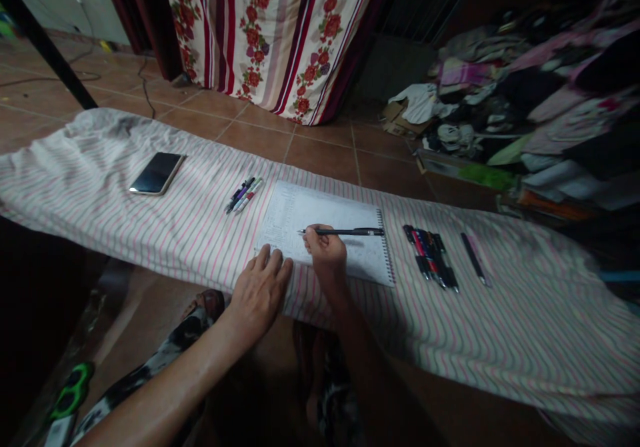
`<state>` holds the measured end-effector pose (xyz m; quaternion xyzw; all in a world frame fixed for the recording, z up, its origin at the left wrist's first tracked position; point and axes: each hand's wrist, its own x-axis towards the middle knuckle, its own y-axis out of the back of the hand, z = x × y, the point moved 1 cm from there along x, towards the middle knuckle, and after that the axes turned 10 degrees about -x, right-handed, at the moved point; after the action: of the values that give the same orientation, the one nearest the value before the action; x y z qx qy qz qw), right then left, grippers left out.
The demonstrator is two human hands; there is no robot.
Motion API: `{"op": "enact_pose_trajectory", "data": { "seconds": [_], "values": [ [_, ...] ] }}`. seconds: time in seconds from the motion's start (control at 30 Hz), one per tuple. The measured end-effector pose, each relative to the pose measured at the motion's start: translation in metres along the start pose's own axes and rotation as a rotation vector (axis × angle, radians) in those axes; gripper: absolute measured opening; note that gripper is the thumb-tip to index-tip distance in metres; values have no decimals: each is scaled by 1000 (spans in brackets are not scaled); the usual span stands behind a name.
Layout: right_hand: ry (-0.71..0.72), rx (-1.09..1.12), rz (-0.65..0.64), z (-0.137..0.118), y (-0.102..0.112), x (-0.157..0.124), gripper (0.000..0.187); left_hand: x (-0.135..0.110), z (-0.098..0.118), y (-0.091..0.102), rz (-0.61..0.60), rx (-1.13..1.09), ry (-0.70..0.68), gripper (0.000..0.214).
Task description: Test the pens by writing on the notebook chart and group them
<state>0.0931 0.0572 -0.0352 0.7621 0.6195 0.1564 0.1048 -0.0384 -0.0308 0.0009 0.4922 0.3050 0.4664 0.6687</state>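
Observation:
A spiral notebook [350,207] lies on the striped cloth, its wire binding toward the right and handwriting on its left part. My right hand [327,250] is closed around a black pen [350,232], held nearly level above the page with its tip pointing left. I cannot tell whether the tip touches the paper. My left hand [263,287] rests flat at the notebook's lower left corner, its fingers stretched out. Several pens [243,195] lie beside the notebook on the left. Another group of pens [431,257] lies to its right.
A dark-screened phone [157,173] lies on the striped cloth [210,227] at the left. A black pen [473,257] sits farther right. Behind are a floral curtain [260,33] and a heap of clothes [550,93]. A green-handled object [73,390] is at the lower left.

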Motion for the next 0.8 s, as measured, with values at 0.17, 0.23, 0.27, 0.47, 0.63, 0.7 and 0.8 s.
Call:
{"op": "enact_pose_trajectory", "data": {
  "seconds": [0.17,0.23,0.27,0.47,0.63,0.7,0.8],
  "values": [
    [-20,55,66,-5,7,2,27,-3,-6,-8,86,-46,-59,39],
    [-13,65,69,-6,12,4,28,-2,-5,-7,85,-63,-55,39],
    [-14,76,73,-6,14,5,29,-2,-5,-6,76,-69,-40,39],
    [-62,112,111,-2,28,12,32,3,1,3,45,-90,-3,37],
    [-88,88,85,3,33,12,30,6,4,0,121,-153,-21,27],
    [-109,77,80,4,36,11,30,8,6,-1,143,-166,-36,25],
    [-110,46,59,4,42,10,28,13,11,-4,140,-163,-78,24]
  ]
}}
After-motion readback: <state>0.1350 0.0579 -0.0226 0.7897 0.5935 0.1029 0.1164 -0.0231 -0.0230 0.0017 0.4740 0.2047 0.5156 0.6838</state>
